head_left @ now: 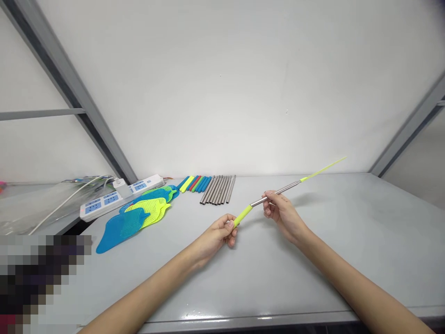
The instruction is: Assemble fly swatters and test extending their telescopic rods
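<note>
Held slanting above the table is a fly swatter with a yellow-green grip, a metal tube [290,187] and a thin yellow-green head [323,170] turned edge-on. My left hand [222,229] is closed around the lower end of the yellow-green grip [243,215]. Further up, my right hand [276,206] pinches the metal tube between thumb and fingers. To the left lie loose swatter heads, among them a blue one [120,230] and a yellow one [156,211], overlapping in a row. Short coloured grips [194,183] lie beside several metal tubes [218,190] near the wall.
A white power strip [104,200] with a plugged-in charger [121,188] and cable stands at the table's left edge. Clear plastic bags [66,202] lie beyond it. The grey table [347,241] meets a white wall at the back. Lower left is pixelated.
</note>
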### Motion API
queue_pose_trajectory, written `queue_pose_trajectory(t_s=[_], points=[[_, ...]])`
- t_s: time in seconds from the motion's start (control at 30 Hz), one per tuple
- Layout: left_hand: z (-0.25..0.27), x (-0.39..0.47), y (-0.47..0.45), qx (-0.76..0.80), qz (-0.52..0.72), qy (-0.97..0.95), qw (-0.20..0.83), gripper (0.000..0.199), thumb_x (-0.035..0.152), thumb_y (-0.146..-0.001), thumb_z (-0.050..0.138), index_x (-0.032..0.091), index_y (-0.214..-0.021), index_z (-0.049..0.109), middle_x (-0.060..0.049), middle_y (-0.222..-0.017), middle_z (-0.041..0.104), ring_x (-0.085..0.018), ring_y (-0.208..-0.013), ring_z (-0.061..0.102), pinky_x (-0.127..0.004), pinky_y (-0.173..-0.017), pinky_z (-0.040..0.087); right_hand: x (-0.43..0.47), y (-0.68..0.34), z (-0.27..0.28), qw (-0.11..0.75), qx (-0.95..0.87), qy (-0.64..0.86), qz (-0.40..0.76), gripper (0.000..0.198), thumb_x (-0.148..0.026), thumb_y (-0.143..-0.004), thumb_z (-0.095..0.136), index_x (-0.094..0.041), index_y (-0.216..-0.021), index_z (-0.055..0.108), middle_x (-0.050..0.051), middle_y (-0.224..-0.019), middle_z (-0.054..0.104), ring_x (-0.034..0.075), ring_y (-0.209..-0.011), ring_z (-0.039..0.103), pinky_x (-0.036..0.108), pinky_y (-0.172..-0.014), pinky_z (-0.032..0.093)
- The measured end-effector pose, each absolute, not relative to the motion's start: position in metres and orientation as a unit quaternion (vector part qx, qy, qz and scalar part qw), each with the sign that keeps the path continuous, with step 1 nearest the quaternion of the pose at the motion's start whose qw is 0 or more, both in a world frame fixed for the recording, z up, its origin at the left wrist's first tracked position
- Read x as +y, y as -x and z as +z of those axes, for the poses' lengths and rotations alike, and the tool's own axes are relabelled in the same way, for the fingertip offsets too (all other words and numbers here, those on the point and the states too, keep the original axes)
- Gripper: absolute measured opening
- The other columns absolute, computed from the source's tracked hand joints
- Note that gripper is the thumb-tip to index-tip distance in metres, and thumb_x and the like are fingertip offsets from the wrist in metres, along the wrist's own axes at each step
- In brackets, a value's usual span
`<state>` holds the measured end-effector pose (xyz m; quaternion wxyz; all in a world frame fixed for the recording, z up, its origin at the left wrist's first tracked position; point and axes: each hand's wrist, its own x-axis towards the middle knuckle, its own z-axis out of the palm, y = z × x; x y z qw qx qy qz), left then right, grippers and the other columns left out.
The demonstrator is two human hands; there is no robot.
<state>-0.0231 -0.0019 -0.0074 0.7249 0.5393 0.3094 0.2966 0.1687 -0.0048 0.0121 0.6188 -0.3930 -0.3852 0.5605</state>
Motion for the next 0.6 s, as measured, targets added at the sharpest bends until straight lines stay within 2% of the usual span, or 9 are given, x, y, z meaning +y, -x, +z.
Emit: queue_pose_trajectory(t_s=[0.27,0.4,0.47,0.6], points=[[-0.006,-0.007,0.018,0.329,0.265,-0.608,0.673,0.025,0.039,-0.077,0.041,0.015,-0.079,0.046,0.003,-0.060,0.040,-0.006,-0.052,0.036,-0.021,-0.055,0.029,0.000,-0.170,0.011,0.580,-0.449,0.458,0.502,0.023,-0.038,-0.068,0.053,-0.014,-0.065,0.054,-0.004,-0.048,0.044,0.005,-0.043,0.039,0.019,-0.044,0.031],[-0.006,-0.008,0.016,0.318,0.273,-0.618,0.665,0.025,0.039,-0.078,0.038,0.015,-0.079,0.045,0.003,-0.059,0.039,-0.006,-0.050,0.035,-0.021,-0.053,0.028,-0.001,-0.160,-0.001,0.518,-0.496,0.427,0.551,0.025,-0.039,-0.066,0.055,-0.014,-0.067,0.055,-0.003,-0.049,0.046,0.006,-0.042,0.038,0.019,-0.042,0.029],[-0.005,-0.009,0.014,0.315,0.274,-0.622,0.662,0.025,0.040,-0.078,0.038,0.016,-0.078,0.043,0.004,-0.058,0.038,-0.006,-0.049,0.034,-0.021,-0.053,0.028,-0.004,-0.154,-0.005,0.483,-0.506,0.400,0.592,0.024,-0.039,-0.068,0.054,-0.016,-0.074,0.054,-0.003,-0.051,0.049,0.006,-0.042,0.040,0.020,-0.042,0.030],[-0.007,-0.010,0.013,0.309,0.271,-0.632,0.657,0.028,0.043,-0.078,0.037,0.016,-0.080,0.043,0.004,-0.057,0.039,-0.007,-0.049,0.034,-0.021,-0.052,0.028,-0.010,-0.150,-0.001,0.503,-0.480,0.365,0.619,0.024,-0.039,-0.069,0.052,-0.015,-0.070,0.056,-0.002,-0.057,0.049,0.008,-0.050,0.044,0.021,-0.048,0.035]])
